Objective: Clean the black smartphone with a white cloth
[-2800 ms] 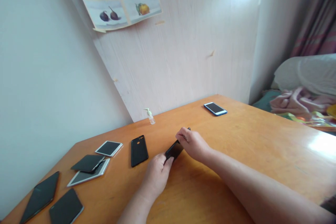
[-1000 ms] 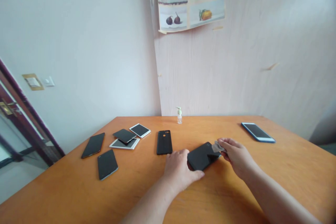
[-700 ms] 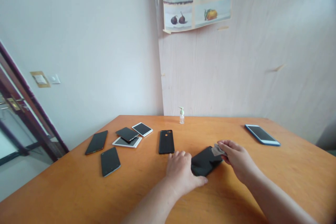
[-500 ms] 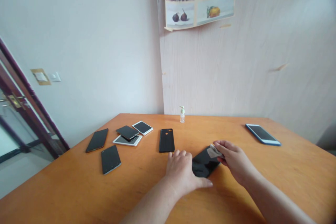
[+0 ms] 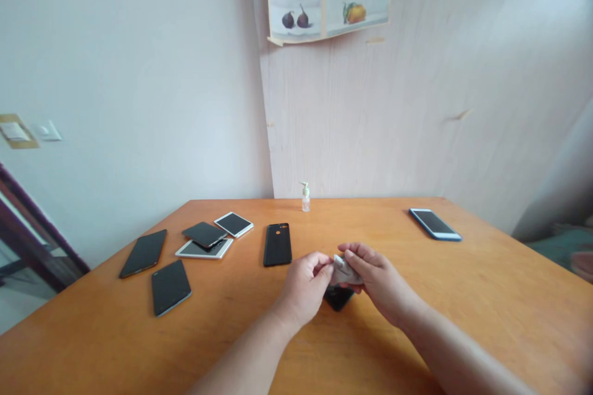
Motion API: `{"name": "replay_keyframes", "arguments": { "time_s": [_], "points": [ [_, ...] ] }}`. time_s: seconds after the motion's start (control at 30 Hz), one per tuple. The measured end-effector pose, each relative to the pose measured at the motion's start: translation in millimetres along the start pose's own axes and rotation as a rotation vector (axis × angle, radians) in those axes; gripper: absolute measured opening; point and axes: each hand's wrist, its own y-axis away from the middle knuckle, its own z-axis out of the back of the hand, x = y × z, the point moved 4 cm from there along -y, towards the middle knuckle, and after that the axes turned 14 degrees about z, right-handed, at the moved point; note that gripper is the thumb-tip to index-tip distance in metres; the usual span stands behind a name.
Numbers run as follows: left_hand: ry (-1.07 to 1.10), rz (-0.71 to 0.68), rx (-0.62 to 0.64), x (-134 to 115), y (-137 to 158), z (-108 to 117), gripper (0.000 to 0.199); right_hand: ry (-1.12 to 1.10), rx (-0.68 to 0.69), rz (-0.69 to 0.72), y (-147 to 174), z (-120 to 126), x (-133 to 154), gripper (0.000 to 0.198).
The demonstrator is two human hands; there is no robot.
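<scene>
A small crumpled grey cloth (image 5: 345, 273) is held between my two hands, just above a black phone (image 5: 339, 301). With thumb and fingertips pinched, my left hand (image 5: 303, 287) grips the cloth's left edge. My right hand (image 5: 378, 276) is closed around its other side. Most of the phone is hidden under the hands and cloth; only its near, glossy dark end shows on the table. Just beyond my left hand lies a black phone case (image 5: 278, 245) with camera cutouts at its far end.
Several phones lie at the left of the wooden table (image 5: 222, 333), including a dark one (image 5: 204, 234) resting on a white one (image 5: 185, 251). A small clear pump bottle (image 5: 305, 199) stands at the back. At far right is a blue-edged white phone (image 5: 435, 224).
My left hand has lifted off the phone and now pinches the cloth. My right hand has brought the cloth leftward to meet it. The view has turned slightly to the right.
</scene>
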Motion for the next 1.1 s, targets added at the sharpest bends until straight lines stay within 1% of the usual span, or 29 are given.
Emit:
{"name": "replay_keyframes", "arguments": {
  "time_s": [0.13, 0.27, 0.37, 0.4, 0.5, 0.53, 0.57, 0.6, 0.73, 0.8, 0.87, 0.93, 1.0, 1.03, 1.1],
  "points": [
    [0.027, 0.079, -0.128, 2, -2, 12, 0.021, 0.067, -0.016, -0.035, 0, 4, 2, 0.04],
    [0.13, 0.102, -0.142, 0, -2, 14, 0.021, 0.073, 0.061, -0.045, 2, 4, 5, 0.034],
    [0.148, 0.095, -0.15, 1, -3, 14, 0.018, 0.01, 0.059, -0.043, 2, 3, 7, 0.03],
    [0.136, 0.084, -0.179, 1, -4, 15, 0.016, -0.009, 0.046, -0.037, 1, 3, 8, 0.029],
    [0.057, 0.014, -0.331, 1, -5, 21, 0.016, -0.028, 0.007, -0.012, 0, 4, 9, 0.029],
    [0.034, -0.008, -0.363, 0, -4, 23, 0.015, -0.022, -0.001, -0.004, -1, 5, 9, 0.029],
    [0.022, -0.02, -0.363, -1, -4, 23, 0.013, -0.013, -0.007, 0.003, -2, 5, 9, 0.03],
    [0.023, -0.018, -0.331, -3, -4, 22, 0.011, -0.005, -0.008, 0.008, -2, 5, 9, 0.03],
    [0.09, 0.058, -0.097, -6, -1, 10, 0.019, -0.003, 0.023, 0.01, 0, 3, 8, 0.031],
    [0.117, 0.084, -0.021, -7, 1, 5, 0.022, -0.02, 0.073, 0.004, 2, 1, 8, 0.031],
    [0.128, 0.093, -0.02, -6, 0, 4, 0.022, -0.042, 0.132, 0.001, 4, -3, 8, 0.031],
    [0.114, 0.089, -0.106, -3, -1, 8, 0.02, -0.065, 0.164, 0.002, 6, -6, 8, 0.03],
    [0.087, 0.084, -0.2, -1, -1, 12, 0.02, -0.081, 0.167, 0.005, 7, -7, 9, 0.03],
    [0.083, 0.088, -0.212, -1, -1, 13, 0.019, -0.085, 0.165, 0.008, 7, -8, 9, 0.03],
    [0.121, 0.113, -0.153, 0, -1, 11, 0.016, -0.083, 0.167, 0.011, 7, -9, 9, 0.029]
  ]
}}
